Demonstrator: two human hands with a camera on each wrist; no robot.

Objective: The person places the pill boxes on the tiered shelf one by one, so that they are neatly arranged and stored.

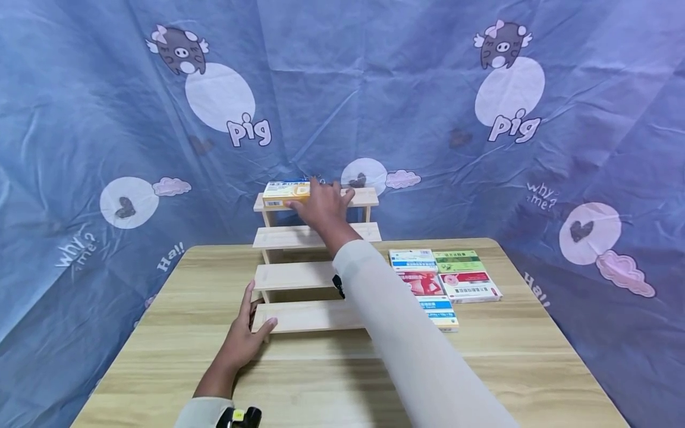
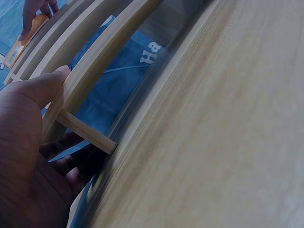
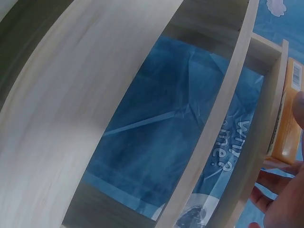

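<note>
A wooden stepped rack (image 1: pixel 310 316) with several shelves stands on the table. On its top shelf, at the left end, lies a white, blue and orange medicine box (image 1: pixel 282 194). My right hand (image 1: pixel 324 205) grips that box at its right end, thumb at the front edge; the right wrist view shows the box's orange side (image 3: pixel 286 121) beside the thumb. My left hand (image 1: pixel 242 340) holds the left end of the lowest shelf. In the left wrist view its thumb presses the shelf edge, with the other fingers behind and below.
Several medicine boxes lie flat right of the rack: a red-and-white one (image 1: pixel 471 286), a green one (image 1: pixel 459 261) and blue-and-white ones (image 1: pixel 412 260) among them. The wooden table (image 1: pixel 514 368) reaches a blue printed cloth (image 1: pixel 332 107) behind and at both sides.
</note>
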